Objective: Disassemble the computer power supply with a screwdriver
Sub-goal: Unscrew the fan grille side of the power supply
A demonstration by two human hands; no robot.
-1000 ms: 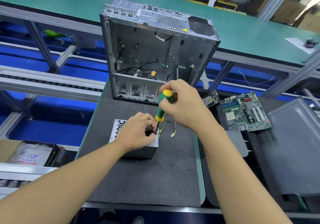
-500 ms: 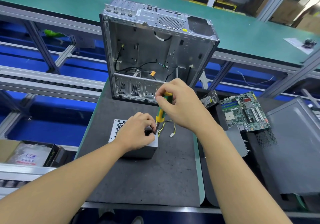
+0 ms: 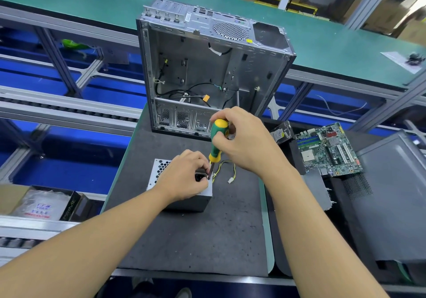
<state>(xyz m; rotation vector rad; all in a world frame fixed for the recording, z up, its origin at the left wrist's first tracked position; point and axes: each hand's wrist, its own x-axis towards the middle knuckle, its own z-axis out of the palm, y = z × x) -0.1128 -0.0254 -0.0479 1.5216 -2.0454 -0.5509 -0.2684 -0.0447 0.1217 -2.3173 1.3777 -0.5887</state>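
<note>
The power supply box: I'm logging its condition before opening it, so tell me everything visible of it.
The small grey metal power supply box lies flat on the dark grey mat. Its top has a honeycomb vent grille at the far left corner; the near side is plain. Yellow and black wires with a white plug trail from its right. The left hand rests on top; the right hand holds the green and yellow screwdriver nearly upright, tip at its right edge.

Grey metal power supply (image 3: 191, 203) lying flat on the dark surface (image 3: 196, 240), honeycomb vent on top, yellow and black wires (image 3: 234, 170) trailing from its right side, green-and-yellow-handled screwdriver (image 3: 217, 139) nearly upright, dark shaft pointing down onto the box's top near its right edge
</note>
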